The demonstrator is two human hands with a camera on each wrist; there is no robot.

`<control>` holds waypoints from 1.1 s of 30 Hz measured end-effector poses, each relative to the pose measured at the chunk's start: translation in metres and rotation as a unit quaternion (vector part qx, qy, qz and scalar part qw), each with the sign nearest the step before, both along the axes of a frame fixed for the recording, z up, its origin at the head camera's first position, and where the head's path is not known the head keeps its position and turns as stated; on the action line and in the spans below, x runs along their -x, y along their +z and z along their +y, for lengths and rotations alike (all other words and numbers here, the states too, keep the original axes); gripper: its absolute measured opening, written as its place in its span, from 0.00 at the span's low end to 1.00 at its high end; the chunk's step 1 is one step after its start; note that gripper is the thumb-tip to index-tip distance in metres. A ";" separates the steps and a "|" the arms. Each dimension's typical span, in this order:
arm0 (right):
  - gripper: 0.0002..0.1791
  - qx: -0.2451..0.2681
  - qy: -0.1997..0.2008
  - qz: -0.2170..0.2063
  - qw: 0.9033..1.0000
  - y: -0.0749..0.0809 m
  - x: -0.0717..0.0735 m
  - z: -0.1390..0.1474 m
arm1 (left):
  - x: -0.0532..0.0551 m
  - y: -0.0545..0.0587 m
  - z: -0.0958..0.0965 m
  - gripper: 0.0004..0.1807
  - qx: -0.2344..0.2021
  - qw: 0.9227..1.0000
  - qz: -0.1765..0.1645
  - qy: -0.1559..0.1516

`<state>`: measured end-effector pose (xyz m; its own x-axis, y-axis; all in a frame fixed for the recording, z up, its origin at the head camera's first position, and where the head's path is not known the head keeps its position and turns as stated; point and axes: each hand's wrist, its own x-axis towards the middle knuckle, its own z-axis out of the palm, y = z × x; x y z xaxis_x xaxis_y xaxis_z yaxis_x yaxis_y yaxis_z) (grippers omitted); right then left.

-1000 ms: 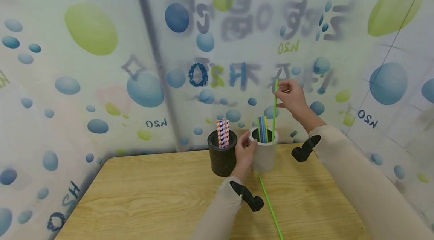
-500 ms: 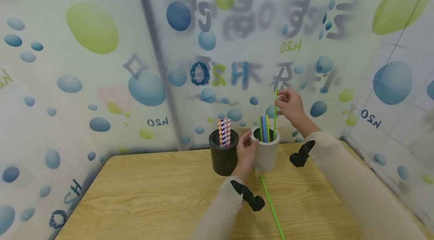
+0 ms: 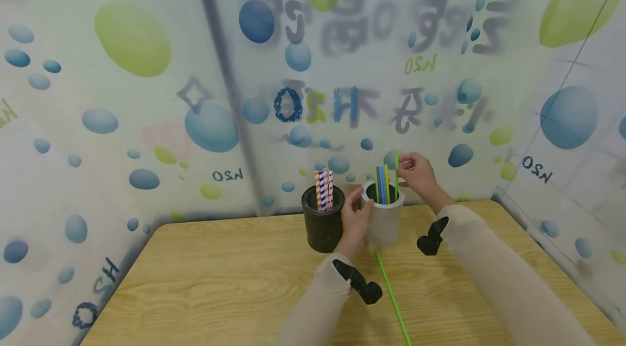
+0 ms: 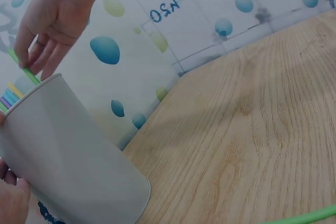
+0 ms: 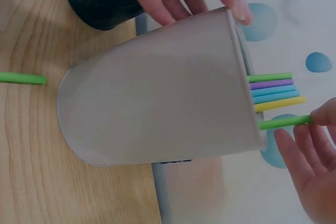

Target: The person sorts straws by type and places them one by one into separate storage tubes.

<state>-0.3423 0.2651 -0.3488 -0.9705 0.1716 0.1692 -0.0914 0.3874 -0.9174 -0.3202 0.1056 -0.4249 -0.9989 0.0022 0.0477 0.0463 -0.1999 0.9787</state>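
My right hand (image 3: pixel 418 175) pinches the top of a green straw (image 5: pixel 286 122), whose lower part is inside the white cup (image 3: pixel 383 226). Gripping that cup at its left side is my left hand (image 3: pixel 355 221), the thumb by the rim. Several plain straws (image 3: pixel 381 184) in green, purple, blue and yellow stand in the same cup; the right wrist view shows their ends above the rim. Another green straw (image 3: pixel 393 300) lies on the table in front of the cup. Inside the cup, the straws' lower ends are hidden.
Left of the white cup stands a black cup (image 3: pixel 323 232) with several patterned straws (image 3: pixel 324 189), close beside my left hand. Both cups are near the back edge of the wooden table (image 3: pixel 210 275). A printed wall (image 3: pixel 161 172) rises behind it.
My right hand has moved down with the green straw, which has sunk deeper into the white cup. The left hand keeps its place on the cup.
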 end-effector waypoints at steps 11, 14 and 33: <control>0.18 -0.072 0.002 -0.043 0.996 -0.009 0.002 -0.003 | 0.000 -0.001 0.000 0.21 0.002 1.000 0.008 0.006; 0.17 -0.099 -0.002 -0.047 0.994 -0.010 0.004 -0.005 | -0.001 -0.001 0.000 0.21 0.003 1.000 0.014 0.005; 0.17 -0.152 -0.009 -0.069 0.986 -0.015 0.015 -0.011 | -0.005 0.001 -0.003 0.20 0.011 0.999 0.035 0.002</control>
